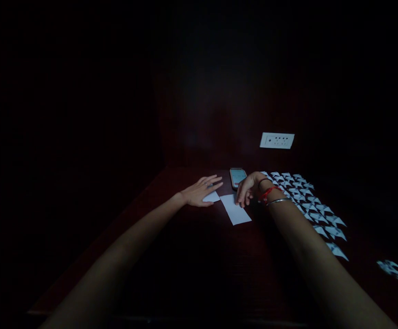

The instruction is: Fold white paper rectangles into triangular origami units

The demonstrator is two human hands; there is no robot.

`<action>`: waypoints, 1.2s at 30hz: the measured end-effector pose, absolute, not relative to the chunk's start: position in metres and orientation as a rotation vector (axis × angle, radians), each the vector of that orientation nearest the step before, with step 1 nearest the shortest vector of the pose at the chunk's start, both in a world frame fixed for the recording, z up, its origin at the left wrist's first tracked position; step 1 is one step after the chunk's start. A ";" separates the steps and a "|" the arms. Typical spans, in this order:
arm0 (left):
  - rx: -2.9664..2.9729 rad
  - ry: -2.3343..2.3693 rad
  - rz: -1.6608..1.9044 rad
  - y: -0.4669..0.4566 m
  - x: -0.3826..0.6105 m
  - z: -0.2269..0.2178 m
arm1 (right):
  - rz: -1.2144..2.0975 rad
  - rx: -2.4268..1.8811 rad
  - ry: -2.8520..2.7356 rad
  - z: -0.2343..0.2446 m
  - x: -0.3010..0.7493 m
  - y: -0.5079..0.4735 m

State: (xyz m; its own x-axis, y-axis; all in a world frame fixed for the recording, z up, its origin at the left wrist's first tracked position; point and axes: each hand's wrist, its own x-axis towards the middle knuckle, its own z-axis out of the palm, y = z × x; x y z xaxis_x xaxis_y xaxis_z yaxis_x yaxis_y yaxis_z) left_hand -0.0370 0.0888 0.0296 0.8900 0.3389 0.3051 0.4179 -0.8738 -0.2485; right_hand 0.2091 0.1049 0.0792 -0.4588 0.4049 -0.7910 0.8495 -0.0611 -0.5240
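My left hand (201,191) lies flat with its fingers stretched out, resting on a small white paper piece (212,197) on the dark wooden table (192,256). My right hand (249,188), with a red thread and bangles at the wrist, has its fingers curled down, the tips pressing the far edge of a white rectangular paper strip (236,210). The two papers lie side by side, nearly touching. A phone (238,177) with a lit screen lies just beyond the hands.
Rows of several small folded white paper shapes (310,205) cover the table to the right, with a separate one (396,269) at the far right. A white switch plate (276,140) is on the dark back wall. The surroundings are very dark.
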 end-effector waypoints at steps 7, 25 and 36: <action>-2.734 -0.494 -0.364 0.099 -0.042 0.032 | -1.624 1.422 1.765 0.079 0.232 0.107; -2.664 -0.323 -0.290 0.098 -0.040 0.036 | -2.049 1.448 1.789 0.045 0.253 0.100; -2.818 -0.318 -0.279 0.055 -0.033 0.029 | -1.873 1.736 2.344 0.027 0.250 0.078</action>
State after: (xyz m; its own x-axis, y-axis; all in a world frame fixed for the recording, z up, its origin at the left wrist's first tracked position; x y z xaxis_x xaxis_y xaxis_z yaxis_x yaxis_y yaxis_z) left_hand -0.0331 0.0548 0.0292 0.9568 0.1878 0.2218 0.2443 -0.9333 -0.2632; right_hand 0.2496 0.0779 0.0271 -0.4594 0.8318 -0.3115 0.4871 -0.0573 -0.8714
